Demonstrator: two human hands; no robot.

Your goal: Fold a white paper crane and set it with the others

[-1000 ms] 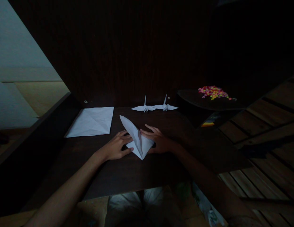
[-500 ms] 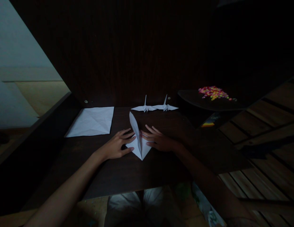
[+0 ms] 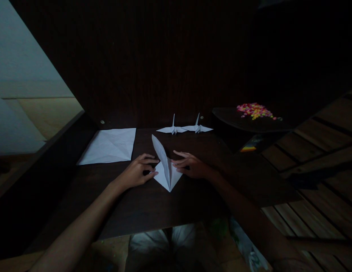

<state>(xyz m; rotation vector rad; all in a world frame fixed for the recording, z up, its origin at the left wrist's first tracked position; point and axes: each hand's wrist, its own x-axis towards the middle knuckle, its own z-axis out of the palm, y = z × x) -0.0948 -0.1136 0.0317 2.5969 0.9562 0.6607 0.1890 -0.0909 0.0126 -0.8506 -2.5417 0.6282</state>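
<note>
One left hand [image 3: 137,172], one right hand [image 3: 194,167] and one folded paper [image 3: 166,170] show. There are two paper cranes [image 3: 173,130], one creased sheet [image 3: 112,146] and one colourful heap [image 3: 255,110].

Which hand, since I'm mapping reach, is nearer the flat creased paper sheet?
Left. The left hand is beside the near right corner of the flat creased paper sheet; the right hand is farther right, across the folded paper.

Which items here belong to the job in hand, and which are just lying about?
In use:
- folded white paper, flap raised, fingertips of left hand and right hand on it

Apparently just lying about, untouched:
- flat creased sheet
- first paper bird, second paper bird
- small coloured pieces on shelf
</note>
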